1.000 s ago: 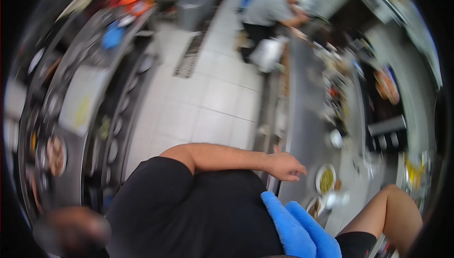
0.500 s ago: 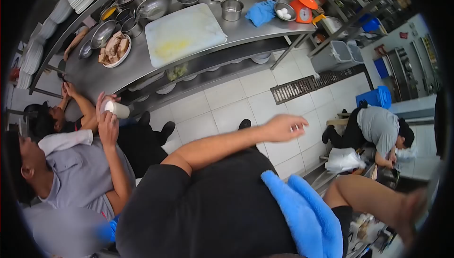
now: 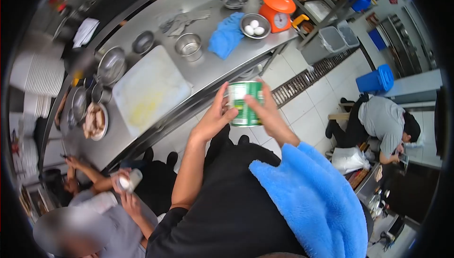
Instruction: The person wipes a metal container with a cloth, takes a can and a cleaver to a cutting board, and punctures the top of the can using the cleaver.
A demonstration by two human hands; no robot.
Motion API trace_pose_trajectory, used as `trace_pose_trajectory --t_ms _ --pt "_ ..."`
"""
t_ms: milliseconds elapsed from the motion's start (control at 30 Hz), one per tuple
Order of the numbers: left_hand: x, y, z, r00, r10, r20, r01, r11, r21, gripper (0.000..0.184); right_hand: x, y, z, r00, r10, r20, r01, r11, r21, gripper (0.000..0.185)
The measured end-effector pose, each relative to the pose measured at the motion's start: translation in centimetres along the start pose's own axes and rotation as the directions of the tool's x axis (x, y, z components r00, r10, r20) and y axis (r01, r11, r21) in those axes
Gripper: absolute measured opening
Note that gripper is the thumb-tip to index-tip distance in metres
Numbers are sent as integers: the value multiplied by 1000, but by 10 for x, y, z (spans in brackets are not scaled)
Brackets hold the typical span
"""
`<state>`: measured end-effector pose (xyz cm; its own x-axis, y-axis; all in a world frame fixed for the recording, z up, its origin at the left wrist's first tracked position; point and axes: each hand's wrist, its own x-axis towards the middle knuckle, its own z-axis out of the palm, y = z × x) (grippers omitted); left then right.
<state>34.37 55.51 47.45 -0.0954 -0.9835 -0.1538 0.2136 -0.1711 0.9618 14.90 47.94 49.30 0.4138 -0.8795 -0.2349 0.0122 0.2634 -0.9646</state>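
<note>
A green can with a printed label [image 3: 242, 98] is held upright in front of my body. My left hand [image 3: 215, 118] grips it from the left side, with the thumb on the front. From the other side my right hand [image 3: 272, 113] presses on it, thumb across the label. Behind the can, near the table edge, a steel bowl [image 3: 245, 20] holds white eggs [image 3: 254, 24]. Beside that bowl lies a crumpled blue cloth [image 3: 226, 35]. A fluffy blue towel [image 3: 317, 201] hangs over my right shoulder.
A steel worktable [image 3: 203, 2] carries a stained white cutting board [image 3: 151, 90], an orange scale [image 3: 278, 9], a steel pot [image 3: 189, 46] and a plate of meat [image 3: 96, 121]. A co-worker at left holds a cup [image 3: 134, 180]. Another person [image 3: 383, 121] bends at right.
My hands were apart and held no can; now both hold the green can. My view has shifted toward the table's right end.
</note>
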Motion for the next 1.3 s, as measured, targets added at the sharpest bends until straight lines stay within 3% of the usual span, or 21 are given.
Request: trace_pose_trajectory --t_ms 33,133,233,267,333,400,467,533,567,633,700,867,967,1067,1300 --pt "16 -27 -10 984 137 -111 -113 973 200 98 12 5 12 998 49 40 -48 999 -12 102" --pt "46 -21 -49 985 -45 -164 28 994 -107 98 57 -2 18 970 107 219 -102 994 -34 89" --pt "59 -24 -99 985 -71 -155 0 909 -417 89 102 -54 1 832 263 488 -214 965 -154 93" --pt "61 -28 -116 983 -60 -176 -31 879 -475 85 121 -68 -9 894 167 416 -44 956 -290 88" --pt "64 -52 -156 973 -52 -225 -93 805 -586 77 153 -92 -42 948 -49 314 229 790 -569 79" --pt "63 -66 -195 963 -48 -264 -144 739 -658 87 202 -94 -101 978 -197 -64 84 659 -748 65" --pt "61 -21 -197 973 46 -227 -188 729 -658 107 235 -113 -153 855 -488 -175 135 535 -834 55" --pt "68 5 -204 965 215 -150 -257 664 -703 122 267 -125 -199 818 -504 -277 43 534 -844 53" --pt "70 20 -205 954 286 -90 -259 634 -729 130 282 -129 -219 819 -491 -298 -10 507 -862 52" --pt "71 26 -200 923 358 -140 -331 551 -766 134 315 -135 -254 819 -464 -338 -113 447 -887 52" --pt "78 26 -200 875 470 -117 -360 470 -806 133 356 -135 -282 837 -425 -344 -32 589 -807 52" --pt "98 41 -156 814 526 -245 -534 514 -671 118 479 -122 -345 946 -234 -225 31 755 -655 48" --pt "116 55 -132 817 495 -295 -562 574 -596 114 521 -131 -351 975 48 -217 -174 774 -609 52" --pt "135 68 -114 816 496 -298 -569 600 -562 112 564 -113 -367 963 156 -221 -259 768 -586 54" --pt "172 94 -82 830 465 -307 -556 656 -510 108 607 -119 -364 975 216 -43 -201 789 -581 59"
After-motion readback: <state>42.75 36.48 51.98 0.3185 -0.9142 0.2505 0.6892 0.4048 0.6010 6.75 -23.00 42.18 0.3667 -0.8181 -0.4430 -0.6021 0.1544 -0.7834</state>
